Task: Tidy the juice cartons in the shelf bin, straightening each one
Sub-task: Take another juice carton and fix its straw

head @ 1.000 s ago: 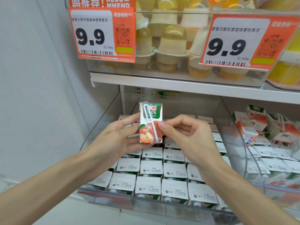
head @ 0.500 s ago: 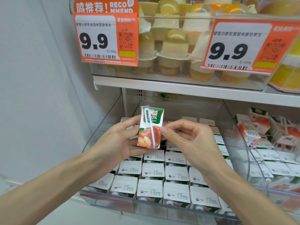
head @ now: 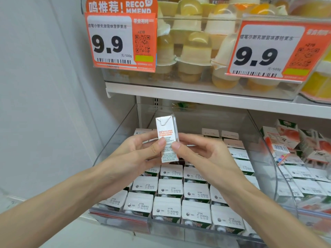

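A small juice carton (head: 167, 130) stands upright above the clear shelf bin (head: 125, 122), its white printed side facing me. My left hand (head: 141, 154) holds it from the left, thumb on the face. My right hand (head: 200, 154) pinches its right edge with thumb and fingers. Below, several cartons (head: 170, 188) stand in neat rows in the bin, white tops with date stamps up. Part of the rows is hidden behind my hands.
A second bin (head: 286, 176) at the right holds several cartons lying jumbled. The shelf above (head: 197, 96) carries jelly cups (head: 195, 52) behind two orange 9.9 price tags (head: 121, 40). A pale wall (head: 44, 86) closes the left side.
The carton has been turned in my hands: its front with the fruit picture and straw faced me before, now the white text side does. Both hands stay on it.
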### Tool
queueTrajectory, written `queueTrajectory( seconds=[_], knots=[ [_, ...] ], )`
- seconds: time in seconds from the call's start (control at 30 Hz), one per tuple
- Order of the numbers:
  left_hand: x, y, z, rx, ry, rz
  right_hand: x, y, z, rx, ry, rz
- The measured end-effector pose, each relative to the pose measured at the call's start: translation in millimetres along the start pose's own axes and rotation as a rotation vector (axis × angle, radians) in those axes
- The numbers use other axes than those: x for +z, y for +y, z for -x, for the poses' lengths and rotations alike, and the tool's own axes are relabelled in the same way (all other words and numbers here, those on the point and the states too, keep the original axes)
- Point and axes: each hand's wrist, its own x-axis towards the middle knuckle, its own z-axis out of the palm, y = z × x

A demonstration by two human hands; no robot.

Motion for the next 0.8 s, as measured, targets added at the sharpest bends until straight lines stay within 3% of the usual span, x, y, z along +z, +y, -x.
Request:
queueTrajectory(
  seconds=[0.2,0.43,0.67,0.8],
  knots=[
    [1.9,1.2,0.7,-0.031,-0.077,0.046,-0.3,2.3,-2.3,-0.001,0.088,-0.028],
    [1.9,0.0,-3.3,-0.051,0.143,0.086,-0.6,1.6,-3.2,0.018,0.079,-0.084],
    [-2.7,0.5,-4.1,-0.027,0.188,0.156,-6.3,5.4,-9.1,-0.013,0.153,-0.022],
    [-5.6,-4.6,-5.4,-0.013,0.186,0.114,-3.6,2.4,-4.8,-0.029,0.106,-0.056]
  ],
)
